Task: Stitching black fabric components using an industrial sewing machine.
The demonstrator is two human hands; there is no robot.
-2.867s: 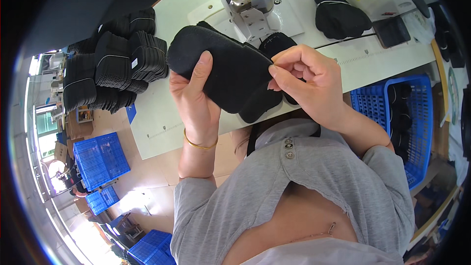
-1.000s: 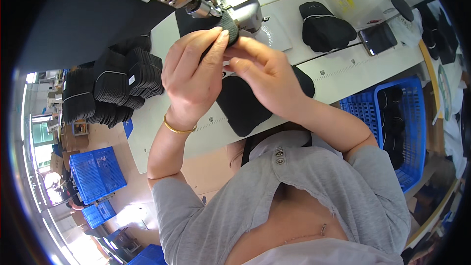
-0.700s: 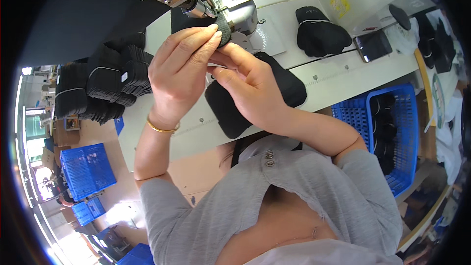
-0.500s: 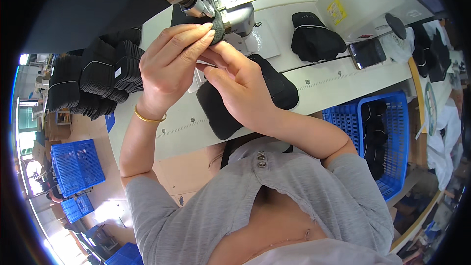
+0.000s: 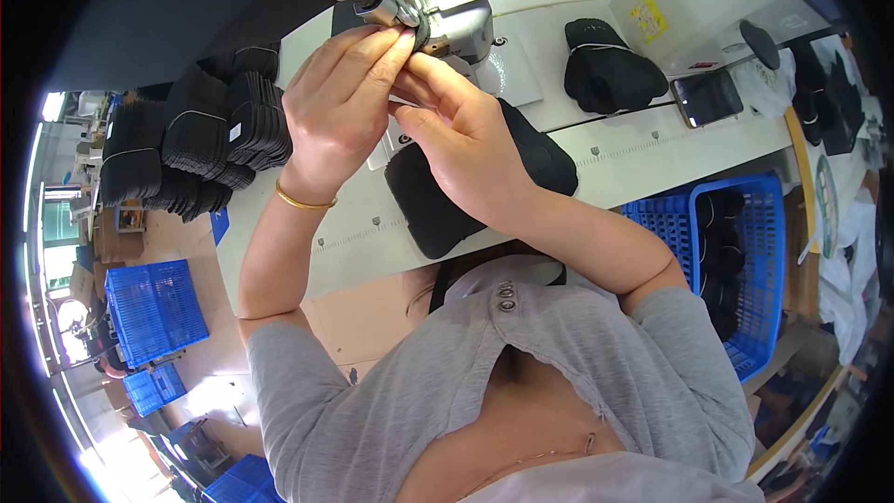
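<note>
Up at the sewing machine (image 5: 470, 28), a small dark fabric piece (image 5: 422, 34) lies by the metal roller presser foot (image 5: 386, 7). The fingers of my left hand (image 5: 345, 98) pinch its near edge, just below the roller. My right hand (image 5: 470, 144) is closed with its fingertips on the same piece, next to the left fingertips; much of the fabric is hidden by my fingers. Beneath my right hand, a pile of black fabric pieces (image 5: 424, 214) rests on the white table (image 5: 354, 256).
Bundled black pieces (image 5: 196, 126) are stacked at the left. Toward the right lie another tied black bundle (image 5: 610, 70) and a phone (image 5: 706, 99). A blue basket (image 5: 768, 279) holding black bundles stands below the table's right side; more blue crates (image 5: 156, 310) are on the left floor.
Both hands have moved slightly up, closer to the presser foot, and less of the fabric piece shows past my fingertips. The whole view has shifted a little.
</note>
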